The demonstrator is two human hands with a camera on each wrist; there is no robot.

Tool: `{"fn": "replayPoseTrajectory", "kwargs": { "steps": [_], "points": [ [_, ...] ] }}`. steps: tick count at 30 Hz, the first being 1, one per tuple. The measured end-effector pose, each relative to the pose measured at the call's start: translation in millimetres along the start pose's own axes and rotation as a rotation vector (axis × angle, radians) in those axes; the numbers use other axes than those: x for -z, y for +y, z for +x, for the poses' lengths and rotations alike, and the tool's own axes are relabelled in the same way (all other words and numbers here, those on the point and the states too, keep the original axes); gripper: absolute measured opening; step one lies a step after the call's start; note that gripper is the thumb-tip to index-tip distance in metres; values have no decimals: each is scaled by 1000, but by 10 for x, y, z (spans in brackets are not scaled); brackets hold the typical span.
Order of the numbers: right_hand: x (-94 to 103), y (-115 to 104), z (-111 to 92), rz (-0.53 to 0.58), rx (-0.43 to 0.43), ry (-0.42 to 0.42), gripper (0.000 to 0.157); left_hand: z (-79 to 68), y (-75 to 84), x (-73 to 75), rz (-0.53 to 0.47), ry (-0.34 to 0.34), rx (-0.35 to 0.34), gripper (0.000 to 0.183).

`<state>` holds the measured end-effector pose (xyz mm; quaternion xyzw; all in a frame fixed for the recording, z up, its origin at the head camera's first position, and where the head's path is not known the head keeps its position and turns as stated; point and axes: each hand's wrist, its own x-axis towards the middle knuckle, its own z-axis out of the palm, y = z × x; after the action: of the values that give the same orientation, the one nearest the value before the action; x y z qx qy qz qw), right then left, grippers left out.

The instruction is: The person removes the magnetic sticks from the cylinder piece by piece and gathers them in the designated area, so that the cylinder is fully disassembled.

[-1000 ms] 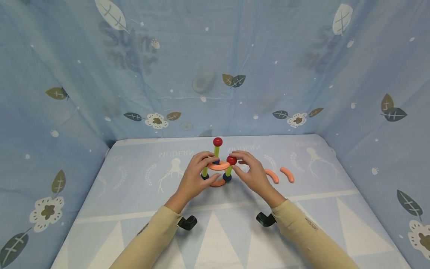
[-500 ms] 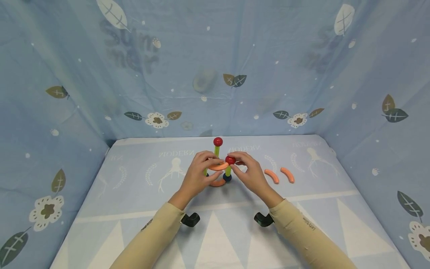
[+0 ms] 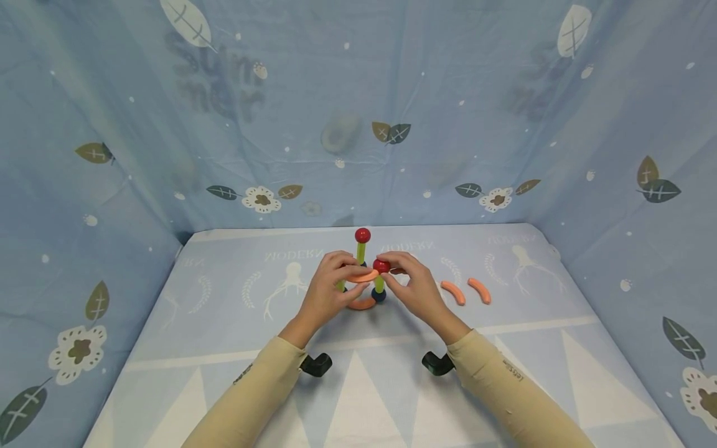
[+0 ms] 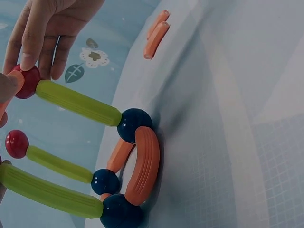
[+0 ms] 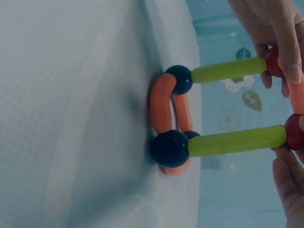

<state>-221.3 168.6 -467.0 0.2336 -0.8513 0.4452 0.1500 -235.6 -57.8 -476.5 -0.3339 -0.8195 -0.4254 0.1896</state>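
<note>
Shifted slightly left: glossy red plastic ball (image 3: 381, 266), atop near-right yellow-green ribbed rod (image 3: 379, 285), pinched by right hand (image 3: 417, 287); curved orange ribbed rod (image 3: 364, 277), pinched by left hand (image 3: 327, 289), touching ball's left side

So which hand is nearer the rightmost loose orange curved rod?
Right. The right hand pinches a red ball to the left of the rightmost rod, the other loose rod between; the left hand is farther left, gripping the upper orange curved rod.

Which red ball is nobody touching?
The back red ball; the right hand pinches the right red ball, and the left hand holds the left red ball.
</note>
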Motion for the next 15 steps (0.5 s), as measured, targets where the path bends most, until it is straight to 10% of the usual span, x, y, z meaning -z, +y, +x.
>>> {"fn": "replayPoseTrajectory", "kwargs": {
  "steps": [15],
  "points": [
    [-7, -5, 18, -16, 10, 8, 37, 4, -19, 27, 65, -10, -30, 22]
  ]
}}
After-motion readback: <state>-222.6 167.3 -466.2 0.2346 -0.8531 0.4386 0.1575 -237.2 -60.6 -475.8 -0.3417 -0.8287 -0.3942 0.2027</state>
